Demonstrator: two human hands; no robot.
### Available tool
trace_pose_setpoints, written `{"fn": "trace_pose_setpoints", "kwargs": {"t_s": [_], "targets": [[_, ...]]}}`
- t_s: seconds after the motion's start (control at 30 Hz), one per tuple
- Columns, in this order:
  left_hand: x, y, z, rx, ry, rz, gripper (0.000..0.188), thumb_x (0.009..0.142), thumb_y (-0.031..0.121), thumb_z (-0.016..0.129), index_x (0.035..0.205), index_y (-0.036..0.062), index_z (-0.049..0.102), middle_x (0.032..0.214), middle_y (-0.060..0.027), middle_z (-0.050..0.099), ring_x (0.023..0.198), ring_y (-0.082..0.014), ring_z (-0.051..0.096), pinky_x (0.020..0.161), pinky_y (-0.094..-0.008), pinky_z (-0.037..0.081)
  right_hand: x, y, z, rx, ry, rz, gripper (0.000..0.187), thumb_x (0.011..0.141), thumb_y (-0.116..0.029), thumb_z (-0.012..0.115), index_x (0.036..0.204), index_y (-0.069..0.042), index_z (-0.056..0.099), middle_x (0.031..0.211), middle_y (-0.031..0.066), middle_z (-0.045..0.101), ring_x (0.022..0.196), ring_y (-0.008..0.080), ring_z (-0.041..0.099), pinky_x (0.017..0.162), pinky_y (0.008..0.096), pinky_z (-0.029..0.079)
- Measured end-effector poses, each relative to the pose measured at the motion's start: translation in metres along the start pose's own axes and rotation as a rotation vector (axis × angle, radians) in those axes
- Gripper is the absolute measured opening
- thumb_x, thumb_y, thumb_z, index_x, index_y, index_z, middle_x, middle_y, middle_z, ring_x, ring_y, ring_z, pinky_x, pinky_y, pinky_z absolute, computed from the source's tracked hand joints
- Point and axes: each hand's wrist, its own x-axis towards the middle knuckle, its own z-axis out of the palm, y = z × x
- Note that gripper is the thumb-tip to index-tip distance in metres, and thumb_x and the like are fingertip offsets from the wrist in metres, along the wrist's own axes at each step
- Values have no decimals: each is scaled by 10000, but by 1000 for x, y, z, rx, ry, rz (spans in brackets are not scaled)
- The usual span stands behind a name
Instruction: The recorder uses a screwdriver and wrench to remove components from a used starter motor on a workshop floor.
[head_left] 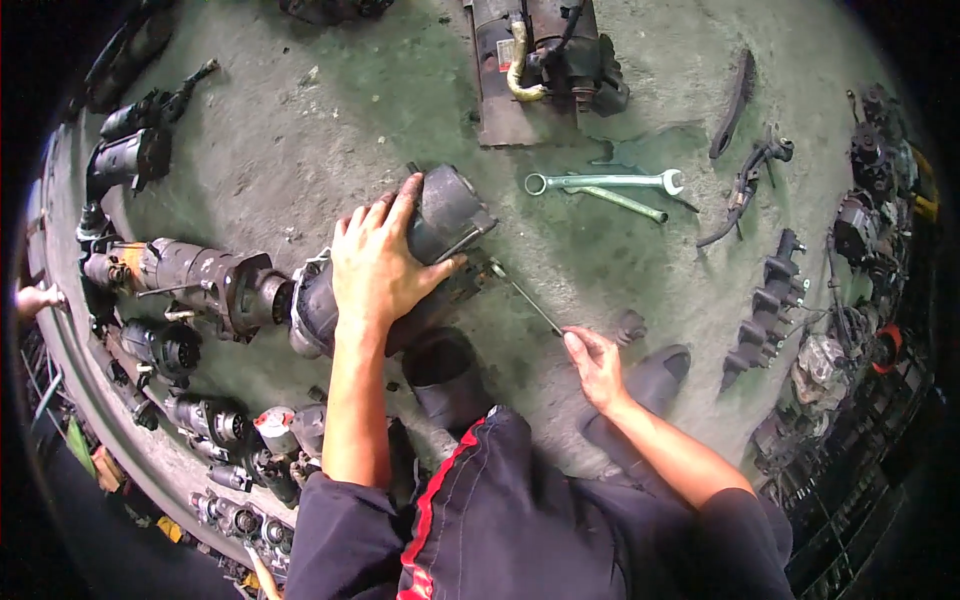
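Note:
A dark starter motor [450, 215] lies on the floor in front of me, a little left of centre. My left hand [378, 262] is laid over its top, fingers curved across the housing and thumb spread toward its right end. In my right hand [597, 368] is the end of a thin wrench [530, 302], pinched between thumb and fingers. The wrench's far end touches or nearly touches the motor's right end; the exact contact is too small to tell. Beyond them, a combination wrench [610, 181] lies across a second wrench [628, 205] on the floor.
A larger motor [550, 75] stands at the far side. Several starter motors [190, 280] line the left. A cable piece [748, 190], a dark strip [733, 105] and a toothed metal part [765, 310] lie right, before piled parts [860, 230]. Another person's hand [40, 300] shows at the left edge.

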Motion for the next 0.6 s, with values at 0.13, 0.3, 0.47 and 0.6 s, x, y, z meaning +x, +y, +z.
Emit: {"fn": "trace_pose_setpoints", "kwargs": {"t_s": [0.13, 0.3, 0.47, 0.6], "targets": [[-1, -3, 0, -25, 5, 2, 1046, 618, 602, 828, 1491, 177, 439, 1322, -140, 612, 1192, -291, 569, 1046, -444, 398, 4, 7, 0, 11, -18, 19, 347, 990, -282, 647, 1117, 38, 689, 888, 8, 677, 827, 81, 575, 761, 260, 477], [-2, -2, 3, 19, 53, 15, 1016, 618, 545, 846, 1479, 176, 454, 1227, -130, 654, 1132, -291, 607, 1017, -449, 423, -1, 11, -5, 5, -21, -21, 345, 984, -279, 655, 1113, 39, 692, 919, 15, 692, 870, 86, 592, 805, 260, 480], [-3, -5, 6, 13, 83, 17, 1021, 612, 546, 849, 1479, 181, 454, 1253, -115, 647, 1150, -283, 596, 1019, -449, 420, 1, 3, 4, -1, -21, 9, 337, 983, -272, 658, 1112, 37, 696, 927, 16, 693, 875, 88, 596, 811, 259, 480], [-3, -1, 5, 22, 65, 4, 1027, 604, 531, 859, 1479, 180, 453, 1282, -103, 634, 1162, -277, 588, 1023, -450, 418, 6, 12, 7, 50, -26, 16, 331, 991, -272, 645, 1102, 37, 688, 805, -15, 612, 741, 75, 528, 674, 254, 438]]}}
